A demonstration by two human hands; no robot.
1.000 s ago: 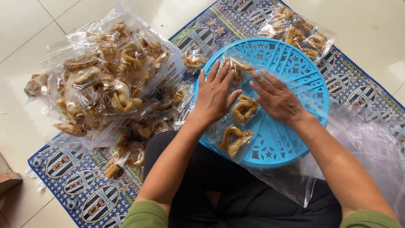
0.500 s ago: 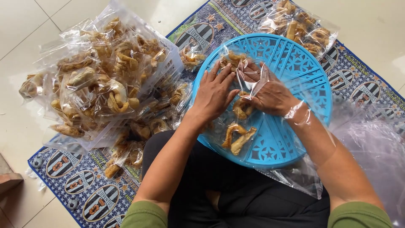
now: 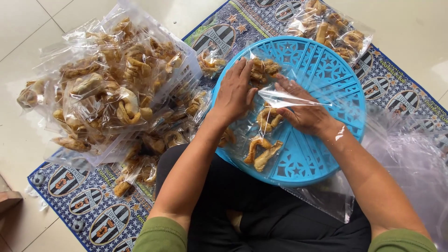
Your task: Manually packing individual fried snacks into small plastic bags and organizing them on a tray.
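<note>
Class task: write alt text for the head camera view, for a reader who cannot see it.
Seen from above, a seated person's left hand and right hand press a clear plastic bag of fried snacks flat on a round blue tray across the lap. A white basket heaped with filled snack bags sits to the left on a patterned mat.

Floor (image 3: 420,28): pale glossy tiles with thin grout lines spread all around where I sit.
Mat (image 3: 84,210): a blue patterned mat lies under me on the floor, printed with rows of black-and-white striped oval crests and small stars; it runs aslant from lower left to upper right.
Light: soft, even daylight, with a faint sheen on the tiles at my right.
Left edge (image 3: 7,198): a brownish object juts in, too cut off to tell.
</note>
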